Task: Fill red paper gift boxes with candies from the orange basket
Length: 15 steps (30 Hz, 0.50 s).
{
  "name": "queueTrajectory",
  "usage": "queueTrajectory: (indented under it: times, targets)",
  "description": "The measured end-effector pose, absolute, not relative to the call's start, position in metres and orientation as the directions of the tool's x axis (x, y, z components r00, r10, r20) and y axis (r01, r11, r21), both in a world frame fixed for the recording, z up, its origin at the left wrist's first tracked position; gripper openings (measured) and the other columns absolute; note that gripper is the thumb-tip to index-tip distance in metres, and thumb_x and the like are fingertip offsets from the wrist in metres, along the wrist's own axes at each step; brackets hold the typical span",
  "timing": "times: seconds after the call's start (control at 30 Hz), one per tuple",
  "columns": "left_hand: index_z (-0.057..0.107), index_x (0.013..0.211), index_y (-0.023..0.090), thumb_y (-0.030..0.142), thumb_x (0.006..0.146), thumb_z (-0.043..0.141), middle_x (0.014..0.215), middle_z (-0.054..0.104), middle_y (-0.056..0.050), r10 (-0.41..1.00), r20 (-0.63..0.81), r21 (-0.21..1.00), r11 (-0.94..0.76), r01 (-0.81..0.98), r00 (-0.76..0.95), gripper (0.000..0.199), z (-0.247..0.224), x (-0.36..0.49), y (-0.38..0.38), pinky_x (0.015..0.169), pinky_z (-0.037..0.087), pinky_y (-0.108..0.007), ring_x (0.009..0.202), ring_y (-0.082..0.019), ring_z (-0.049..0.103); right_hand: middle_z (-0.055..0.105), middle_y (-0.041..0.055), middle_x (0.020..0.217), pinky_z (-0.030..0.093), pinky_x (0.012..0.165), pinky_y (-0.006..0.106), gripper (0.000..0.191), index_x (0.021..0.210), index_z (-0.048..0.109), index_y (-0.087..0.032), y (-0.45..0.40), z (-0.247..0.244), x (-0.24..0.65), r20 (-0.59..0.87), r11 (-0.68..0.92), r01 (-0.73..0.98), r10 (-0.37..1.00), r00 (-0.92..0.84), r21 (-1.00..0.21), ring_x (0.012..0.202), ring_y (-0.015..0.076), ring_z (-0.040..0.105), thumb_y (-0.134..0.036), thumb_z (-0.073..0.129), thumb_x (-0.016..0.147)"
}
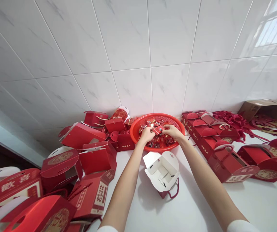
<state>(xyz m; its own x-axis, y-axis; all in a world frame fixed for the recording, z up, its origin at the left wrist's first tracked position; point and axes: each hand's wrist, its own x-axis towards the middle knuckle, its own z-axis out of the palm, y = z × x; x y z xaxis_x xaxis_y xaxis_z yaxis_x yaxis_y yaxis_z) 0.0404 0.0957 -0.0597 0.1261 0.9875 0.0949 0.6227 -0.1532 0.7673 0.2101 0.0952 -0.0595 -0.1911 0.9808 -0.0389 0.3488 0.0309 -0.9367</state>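
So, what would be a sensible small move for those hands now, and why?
Probably lifting the red packet over to the open box. The left hand and right hand hold it above the wrapped pieces in the basket, and the box stands close by, flaps spread.

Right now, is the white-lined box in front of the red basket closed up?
No, the box stands open in front of the red basket, its flaps spread and its white inside showing.
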Motion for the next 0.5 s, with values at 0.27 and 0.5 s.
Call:
queueTrajectory:
  times: [0.27,0.5]
  targets:
    - [0.072,0.113,0.015,0.01,0.084,0.059,0.105,0.078,-0.01,0.977,0.206,0.894,-0.165,0.417,-0.056,0.032,-0.0632,0.0387,0.1005,0.088,0.055,-0.029,0.098,-0.021,0.073,0.071,0.0028,0.079,0.057,0.056,0.027,0.035,0.097,0.063,-0.018,0.1006,-0.0672,0.2139,-0.011,-0.001,0.092,0.994,-0.107,-0.996,0.07,0.0189,0.069,-0.016,0.062,0.062]
    - [0.068,0.12,0.013,0.01,0.084,0.063,0.12,0.073,-0.014,0.952,0.28,0.93,-0.238,0.278,-0.122,0.036,-0.0655,0.0354,0.1022,0.095,0.054,-0.031,0.111,-0.023,0.069,0.068,0.0077,0.116,0.057,0.076,0.029,0.048,0.103,0.063,-0.018,0.102,-0.0683,0.2151,0.133,0.131,0.095,0.991,0.016,-0.987,0.096,0.0212,0.066,-0.013,0.06,0.055]
